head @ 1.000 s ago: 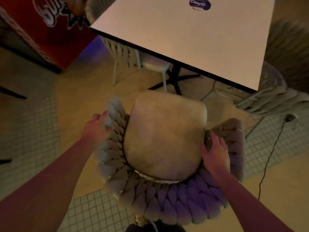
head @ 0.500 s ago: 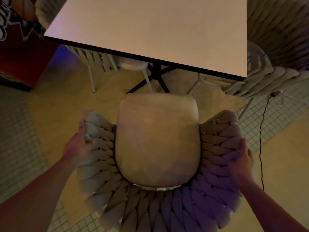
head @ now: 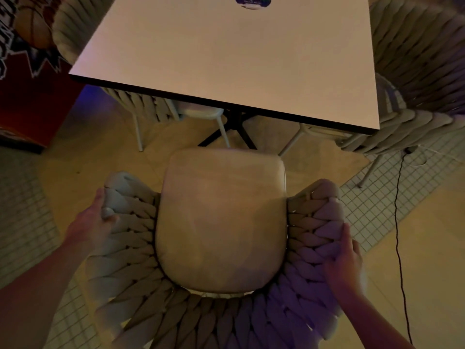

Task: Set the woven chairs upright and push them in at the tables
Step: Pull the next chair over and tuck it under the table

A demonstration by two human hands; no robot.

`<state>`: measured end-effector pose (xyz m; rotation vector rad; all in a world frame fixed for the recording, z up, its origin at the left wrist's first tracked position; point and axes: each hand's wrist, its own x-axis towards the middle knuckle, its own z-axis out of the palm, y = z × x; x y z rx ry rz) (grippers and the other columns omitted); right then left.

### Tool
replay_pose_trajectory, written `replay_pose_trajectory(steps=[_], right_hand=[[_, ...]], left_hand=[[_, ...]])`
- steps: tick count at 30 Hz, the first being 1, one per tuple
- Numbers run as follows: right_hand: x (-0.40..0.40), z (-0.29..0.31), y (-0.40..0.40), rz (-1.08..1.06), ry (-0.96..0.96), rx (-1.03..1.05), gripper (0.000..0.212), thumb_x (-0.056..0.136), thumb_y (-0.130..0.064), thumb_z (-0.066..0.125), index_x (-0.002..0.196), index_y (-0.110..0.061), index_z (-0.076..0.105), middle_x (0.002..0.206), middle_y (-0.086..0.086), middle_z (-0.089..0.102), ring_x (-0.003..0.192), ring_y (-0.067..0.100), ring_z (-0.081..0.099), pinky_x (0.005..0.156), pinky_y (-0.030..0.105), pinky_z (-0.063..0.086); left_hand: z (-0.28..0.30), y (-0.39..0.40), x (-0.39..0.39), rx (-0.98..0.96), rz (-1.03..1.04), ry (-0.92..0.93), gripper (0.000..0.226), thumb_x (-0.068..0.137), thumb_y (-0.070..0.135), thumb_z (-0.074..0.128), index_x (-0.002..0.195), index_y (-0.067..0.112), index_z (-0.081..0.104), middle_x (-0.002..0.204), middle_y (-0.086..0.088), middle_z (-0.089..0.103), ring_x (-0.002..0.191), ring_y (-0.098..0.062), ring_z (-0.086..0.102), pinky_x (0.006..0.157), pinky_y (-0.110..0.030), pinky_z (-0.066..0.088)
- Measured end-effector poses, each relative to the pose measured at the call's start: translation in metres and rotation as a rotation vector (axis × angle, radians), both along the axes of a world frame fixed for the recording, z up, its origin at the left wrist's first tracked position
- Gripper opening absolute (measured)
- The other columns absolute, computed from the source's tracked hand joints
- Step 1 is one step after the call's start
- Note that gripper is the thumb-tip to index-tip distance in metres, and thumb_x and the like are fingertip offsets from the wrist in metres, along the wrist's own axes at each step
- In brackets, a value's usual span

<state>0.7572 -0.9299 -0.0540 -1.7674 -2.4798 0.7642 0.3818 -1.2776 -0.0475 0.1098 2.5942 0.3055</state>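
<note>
A woven chair [head: 221,222] with a beige seat cushion and a thick braided back stands upright right below me, facing the square table [head: 226,51]. Its seat front sits just short of the table's near edge. My left hand [head: 93,222] grips the left end of the braided backrest. My right hand [head: 344,258] holds the outer side of the right armrest weave. Both forearms reach in from the bottom corners.
Two more woven chairs stand at the table, one at the left [head: 141,104] and one at the right [head: 415,79]. The table's black pedestal base [head: 234,127] is under it. A red printed cabinet [head: 25,71] stands far left. A black cable [head: 398,235] runs over the floor at right.
The chair has slid closer to the table and squared up with it. My hands shifted from the inner seat edges to the outer sides of the braided back.
</note>
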Motion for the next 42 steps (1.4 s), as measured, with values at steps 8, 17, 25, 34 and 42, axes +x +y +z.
replay_pose_trajectory(steps=[8,17,25,34,42], right_hand=[[-0.021,-0.001,-0.005,-0.052,-0.017,-0.017,0.087,0.075,-0.004,0.06,0.151,-0.023,0.021,0.126,0.013,0.049,0.096,0.04,0.057,0.061,0.036,0.042],[-0.038,-0.002,-0.011,-0.102,-0.031,-0.019,0.087,0.076,-0.003,0.058,0.151,-0.023,0.019,0.126,0.012,0.049,0.09,0.037,0.057,0.059,0.032,0.035],[-0.041,-0.005,-0.013,-0.108,-0.008,-0.013,0.086,0.077,-0.005,0.059,0.151,-0.022,0.019,0.121,0.009,0.05,0.076,0.024,0.044,0.056,0.031,0.033],[-0.042,-0.003,-0.012,-0.096,-0.045,-0.018,0.085,0.079,-0.005,0.059,0.151,-0.022,0.017,0.129,0.013,0.047,0.092,0.039,0.058,0.06,0.033,0.037],[-0.042,-0.004,-0.012,-0.054,-0.025,-0.008,0.086,0.078,-0.007,0.06,0.151,-0.024,0.017,0.124,0.01,0.05,0.076,0.027,0.047,0.05,0.028,0.029]], left_hand=[[-0.007,0.007,-0.044,-0.01,-0.058,0.004,0.086,0.089,0.039,0.061,0.152,0.041,0.004,0.129,-0.025,0.055,0.1,-0.042,0.058,0.069,-0.036,0.039],[-0.009,0.017,-0.073,0.014,-0.092,0.0,0.086,0.089,0.039,0.061,0.152,0.042,0.001,0.139,-0.021,0.05,0.116,-0.045,0.053,0.086,-0.044,0.046],[-0.011,0.016,-0.078,0.005,-0.093,0.006,0.086,0.089,0.039,0.061,0.152,0.042,0.002,0.137,-0.022,0.051,0.114,-0.045,0.054,0.081,-0.042,0.046],[-0.011,0.017,-0.081,0.012,-0.093,-0.006,0.085,0.09,0.038,0.06,0.152,0.04,0.002,0.141,-0.022,0.048,0.115,-0.045,0.054,0.081,-0.042,0.044],[-0.008,0.022,-0.089,0.012,-0.1,-0.003,0.086,0.09,0.036,0.061,0.153,0.039,0.002,0.146,-0.023,0.043,0.124,-0.046,0.047,0.092,-0.047,0.042]])
